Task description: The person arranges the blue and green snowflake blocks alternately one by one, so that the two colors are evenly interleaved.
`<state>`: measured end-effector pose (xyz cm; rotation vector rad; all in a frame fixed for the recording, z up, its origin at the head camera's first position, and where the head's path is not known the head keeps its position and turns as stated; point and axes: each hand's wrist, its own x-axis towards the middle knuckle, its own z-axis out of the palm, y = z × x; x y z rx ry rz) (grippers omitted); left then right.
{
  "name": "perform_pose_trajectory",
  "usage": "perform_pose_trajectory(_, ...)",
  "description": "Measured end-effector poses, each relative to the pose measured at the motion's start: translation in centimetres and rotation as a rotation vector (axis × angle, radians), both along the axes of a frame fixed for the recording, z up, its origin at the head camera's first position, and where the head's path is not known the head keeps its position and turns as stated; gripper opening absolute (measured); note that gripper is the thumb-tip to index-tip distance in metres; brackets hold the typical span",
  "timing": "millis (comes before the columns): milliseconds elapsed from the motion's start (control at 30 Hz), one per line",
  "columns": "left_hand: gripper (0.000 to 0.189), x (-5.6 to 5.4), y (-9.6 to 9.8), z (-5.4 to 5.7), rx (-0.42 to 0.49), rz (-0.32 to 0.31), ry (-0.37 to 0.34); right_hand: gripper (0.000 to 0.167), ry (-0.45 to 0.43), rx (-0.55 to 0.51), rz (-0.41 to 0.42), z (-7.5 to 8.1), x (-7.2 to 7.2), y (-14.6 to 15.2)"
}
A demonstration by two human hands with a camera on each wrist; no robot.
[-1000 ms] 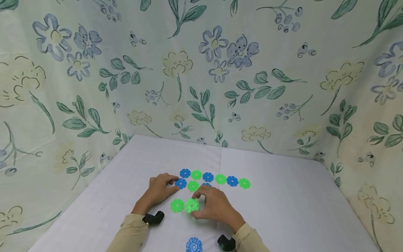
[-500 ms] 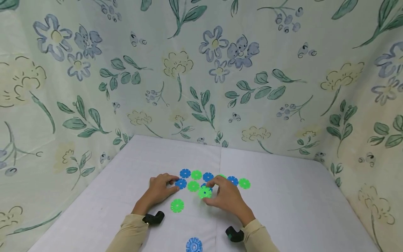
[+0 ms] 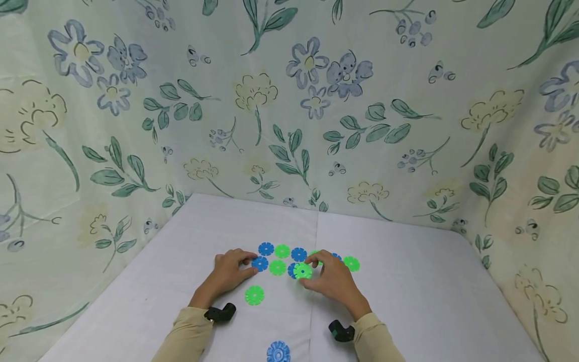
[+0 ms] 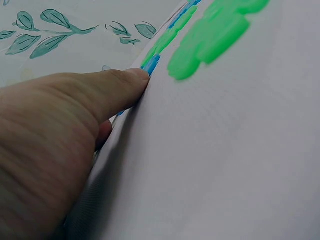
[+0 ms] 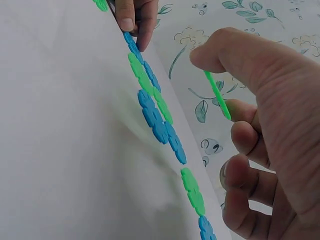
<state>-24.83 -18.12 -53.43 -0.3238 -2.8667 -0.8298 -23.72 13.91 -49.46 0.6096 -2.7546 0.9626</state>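
Note:
My right hand [image 3: 333, 281] pinches a green notched plastic disc [image 3: 302, 271] between thumb and fingers. In the right wrist view this green disc [image 5: 218, 95] is seen edge-on, raised off the cloth; from the head it partly overlaps a blue disc [image 3: 291, 270]. My left hand [image 3: 228, 271] rests on the table, thumb and forefinger on the edges of the blue disc [image 3: 260, 264] at the near row's left end. Next to that lies a green disc [image 3: 278, 267]. In the left wrist view the thumb [image 4: 125, 85] touches the blue edge.
Behind runs a longer row of alternating blue [image 3: 266, 249] and green discs [image 3: 282, 251], partly hidden by the right hand. A loose green disc [image 3: 255, 295] lies nearer, and blue discs [image 3: 278, 352], apparently stacked, sit at the front. A floral curtain [image 3: 289, 125] surrounds the white table [image 3: 407, 281].
My right hand has carried the green disc away from beside the loose green one, rightward and farther back, to the near row's right end. The left hand has stayed in place.

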Motion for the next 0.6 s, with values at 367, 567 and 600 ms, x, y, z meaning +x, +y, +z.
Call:
perform_pose_trajectory(367, 0.036, 0.1, 0.0, 0.1, -0.005, 0.004, -0.003, 0.041, -0.012, 0.058, -0.1, -0.9, -0.8, 1.1)
perform_pose_trajectory(567, 0.037, 0.0, 0.0, 0.0, 0.0, -0.001, -0.009, 0.043, -0.015, 0.097, -0.154, -1.5, -0.9, 1.4)
perform_pose_trajectory(600, 0.037, 0.0, 0.0, 0.0, 0.0, -0.002, -0.007, 0.043, -0.014, 0.103, -0.157, -1.5, -1.0, 1.5)
